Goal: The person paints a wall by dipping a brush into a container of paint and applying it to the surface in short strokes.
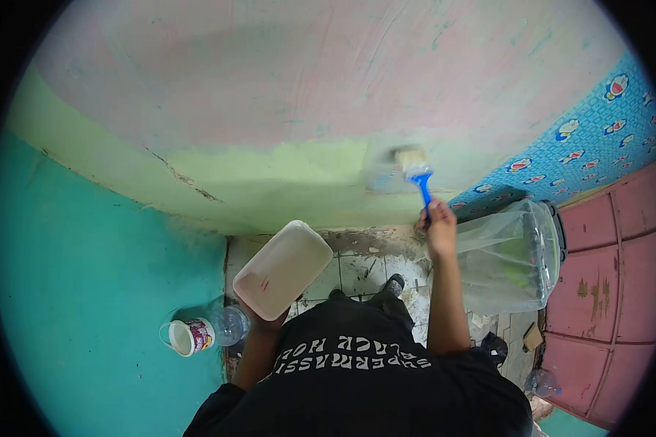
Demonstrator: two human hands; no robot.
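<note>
Brush: the blue-handled brush (424, 191) is raised in front of you, its pale bristles up at the green band of the wall (270, 171); blur hides whether they touch.
Right hand: your right hand (439, 222) grasps the handle's lower end, fingers wrapped round it.
Wall by the bristles: you have a greyish patch beside them, with a faded pink area above the green.
Left hand: your left hand (267, 320) grasps the tray by its near end, most fingers hidden.
Tray: the pale rectangular tray (284, 271) is tilted, with small red marks on it.
Left side: a white bucket (191, 338) with a label is beside a clear plastic container (230, 325), near the teal wall (109, 269).
Right side: you have a bulky object under clear plastic (506, 255), blue cartoon-patterned wallpaper (572, 156) and a worn reddish panel (598, 298).
Below: your shoes (394, 284) are on dirty, pale floor tiles (362, 274).
</note>
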